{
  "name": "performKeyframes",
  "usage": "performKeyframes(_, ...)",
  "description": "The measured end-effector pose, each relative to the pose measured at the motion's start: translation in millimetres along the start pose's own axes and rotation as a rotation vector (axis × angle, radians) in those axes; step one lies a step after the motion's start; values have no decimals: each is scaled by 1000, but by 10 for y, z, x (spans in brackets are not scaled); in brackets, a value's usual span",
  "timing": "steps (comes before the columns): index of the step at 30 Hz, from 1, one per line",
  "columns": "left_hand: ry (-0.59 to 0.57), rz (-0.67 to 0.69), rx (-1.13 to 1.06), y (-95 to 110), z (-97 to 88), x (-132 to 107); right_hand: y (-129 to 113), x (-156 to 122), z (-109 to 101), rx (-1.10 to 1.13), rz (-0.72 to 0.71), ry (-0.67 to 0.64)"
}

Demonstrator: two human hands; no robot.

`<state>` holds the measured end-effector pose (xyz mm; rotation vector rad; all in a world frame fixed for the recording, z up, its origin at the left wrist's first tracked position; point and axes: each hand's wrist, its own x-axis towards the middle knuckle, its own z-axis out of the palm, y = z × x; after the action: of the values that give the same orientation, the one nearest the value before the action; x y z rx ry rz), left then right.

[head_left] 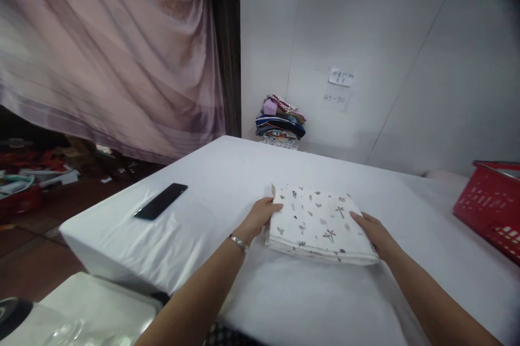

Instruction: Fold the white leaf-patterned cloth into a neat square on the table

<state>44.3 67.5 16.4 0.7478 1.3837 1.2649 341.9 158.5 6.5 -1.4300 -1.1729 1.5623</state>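
Your left hand [259, 216] and right hand [374, 231] grip a folded white cloth [311, 224] by its opposite side edges, so it spans the gap between them, at the near part of the white-covered table [195, 248]. Each thumb presses on the top layer; the other fingers close in at the sides, parted by about the cloth's thickness. How far they reach underneath cannot be told. On the wall beyond, a lower paper sheet [335, 99] reads "45-50" by hand; the smaller note [342, 77] above bears handwriting too small to read. Your cloth is a soft-looking, layered rectangle printed with scattered brown and grey plant-like motifs. A flat, glossy black phone [161, 201] lies to its left; a perforated red plastic basket [489, 208] stands right.
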Motion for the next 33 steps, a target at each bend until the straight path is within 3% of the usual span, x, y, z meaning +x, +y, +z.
performKeyframes(5, -15, -12, 4, 36, -48, 61, 60, -107, -1, 86, 5, 16)
performKeyframes(10, -66, 80, 2, 163, -253, 327, 287, -234, 56, 147, 75, -29)
performKeyframes(15, 76, -143, 124, 133, -479, 490, 410, -406, 124, 102, 165, -236)
performKeyframes(19, 14, -168, 202, 52, -579, 394, 371, -374, 41, 33, 174, -259)
performKeyframes(25, 143, -173, 279, 11, -691, 168, 328, 25, -143, -298, -83, 51)
performKeyframes(29, 170, -186, 273, -24, -696, 75, 290, 332, -145, -544, -289, 67)
performKeyframes(33, 181, -124, 125, -79, -596, -28, 195, 567, -104, -832, -447, 126)
